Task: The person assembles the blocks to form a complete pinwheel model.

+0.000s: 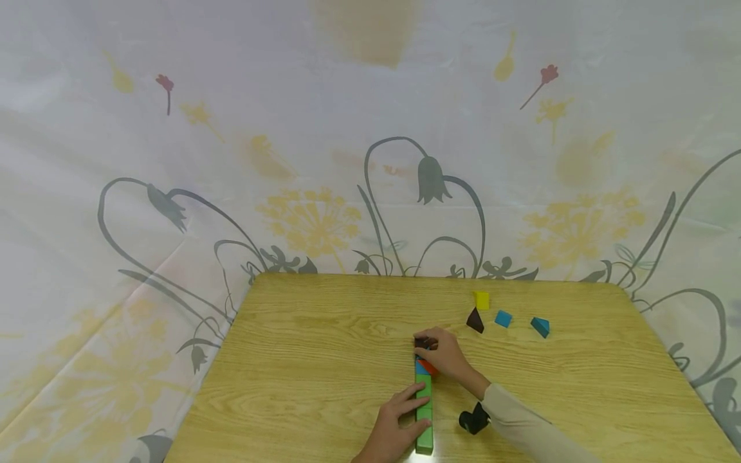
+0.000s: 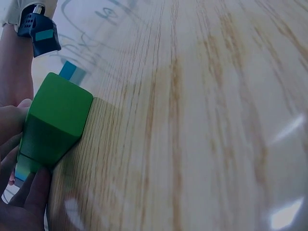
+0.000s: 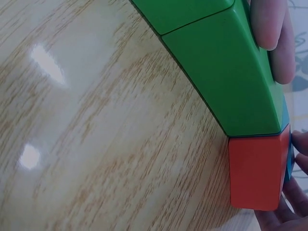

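A straight row of blocks runs away from me across the wooden table. Its near part is several green blocks (image 1: 424, 441); beyond them a red triangular block (image 3: 256, 173) lies against a blue block (image 1: 421, 369). My left hand (image 1: 399, 421) lies over the green blocks, with fingertips across their right top edge and a digit at their left side in the left wrist view. At the row's far end my right hand (image 1: 446, 354) pinches a dark brown block (image 1: 422, 343) between thumb and fingers. Those fingers partly hide this block and the blue next to it.
Loose blocks lie toward the table's back right: a yellow one (image 1: 482, 300), a dark brown triangle (image 1: 475, 321), a blue block (image 1: 503, 318) and a blue triangular one (image 1: 541, 326). A flower-patterned sheet (image 1: 312, 116) hangs behind the wooden table (image 1: 301, 360).
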`<state>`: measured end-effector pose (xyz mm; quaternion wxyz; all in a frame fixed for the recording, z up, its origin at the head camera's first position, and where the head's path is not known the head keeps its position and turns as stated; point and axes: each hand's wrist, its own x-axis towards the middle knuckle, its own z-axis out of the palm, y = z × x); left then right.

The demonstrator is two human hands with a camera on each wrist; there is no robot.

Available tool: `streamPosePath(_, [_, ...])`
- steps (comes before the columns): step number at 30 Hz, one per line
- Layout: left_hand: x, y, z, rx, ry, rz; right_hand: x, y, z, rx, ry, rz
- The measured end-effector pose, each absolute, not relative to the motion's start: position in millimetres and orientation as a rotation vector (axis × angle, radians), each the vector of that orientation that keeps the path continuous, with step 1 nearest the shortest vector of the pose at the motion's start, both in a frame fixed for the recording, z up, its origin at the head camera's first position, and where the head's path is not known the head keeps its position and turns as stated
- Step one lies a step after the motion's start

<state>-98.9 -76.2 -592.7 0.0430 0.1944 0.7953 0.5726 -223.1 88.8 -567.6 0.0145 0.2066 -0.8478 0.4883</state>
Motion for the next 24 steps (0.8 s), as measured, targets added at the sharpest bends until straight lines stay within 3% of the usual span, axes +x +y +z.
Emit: streamPosePath(24, [-98, -76, -591, 0.592, 2.441, 1.751, -222, 119, -547, 0.622, -2.574, 1.451])
